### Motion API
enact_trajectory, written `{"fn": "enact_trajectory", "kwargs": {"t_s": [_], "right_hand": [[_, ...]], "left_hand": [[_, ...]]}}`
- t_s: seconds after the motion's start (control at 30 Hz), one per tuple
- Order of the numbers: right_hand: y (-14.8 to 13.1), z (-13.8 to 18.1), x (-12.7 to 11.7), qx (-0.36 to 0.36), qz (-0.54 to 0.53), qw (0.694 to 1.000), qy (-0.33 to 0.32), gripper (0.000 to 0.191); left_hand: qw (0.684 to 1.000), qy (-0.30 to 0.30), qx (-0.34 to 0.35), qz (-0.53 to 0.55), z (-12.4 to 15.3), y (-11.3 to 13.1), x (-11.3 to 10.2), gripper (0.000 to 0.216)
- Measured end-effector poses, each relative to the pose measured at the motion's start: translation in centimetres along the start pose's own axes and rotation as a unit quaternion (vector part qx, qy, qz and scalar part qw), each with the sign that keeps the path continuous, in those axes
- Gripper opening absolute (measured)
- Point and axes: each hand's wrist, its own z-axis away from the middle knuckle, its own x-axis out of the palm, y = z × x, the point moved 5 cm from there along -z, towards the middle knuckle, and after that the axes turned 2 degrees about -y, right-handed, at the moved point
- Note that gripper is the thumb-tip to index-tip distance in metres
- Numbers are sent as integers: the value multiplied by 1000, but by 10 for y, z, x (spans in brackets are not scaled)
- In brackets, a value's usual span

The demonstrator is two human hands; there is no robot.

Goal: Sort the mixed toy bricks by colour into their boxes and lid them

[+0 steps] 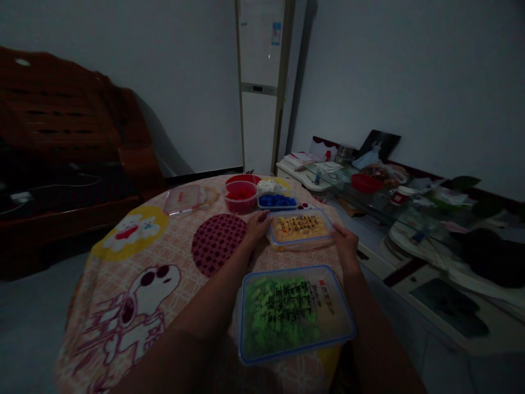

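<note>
A lidded clear box of yellow pieces [301, 229] sits on the round table's cartoon-print cloth [135, 284]. My left hand [257, 227] grips its left end and my right hand [344, 242] grips its right end, fingers curled round the edges. Nearer to me, between my forearms, lies a larger lidded box of green pieces [293, 313] with a blue rim and black writing on its lid.
Behind the yellow box stand a round tub of red pieces [240, 196], a box of blue pieces [278, 201], a white item [268, 186] and an empty clear lid or box [183, 199]. A cluttered glass table [381, 191] is at right, dark wooden furniture [61, 137] at left.
</note>
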Motion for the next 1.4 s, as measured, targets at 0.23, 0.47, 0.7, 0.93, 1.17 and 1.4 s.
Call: {"fn": "enact_trajectory", "kwargs": {"t_s": [0.23,0.47,0.7,0.93,1.17,1.4], "right_hand": [[-6,4,1,21,46,999,8,41],[0,1,-6,20,38,999,32,36],[-11,3,-12,-1,122,992,20,28],[-11,-7,-17,-6,141,990,28,36],[1,-6,12,0,10,998,-60,46],[5,-3,10,-23,62,997,-33,45]], "left_hand": [[998,-14,-37,58,-3,-5,5,42],[989,-26,-73,129,-2,-9,13,41],[992,1,-84,94,-3,-8,15,38],[992,5,-86,89,5,-3,17,39],[992,2,-91,87,10,6,16,40],[974,6,-124,189,23,8,28,47]]}}
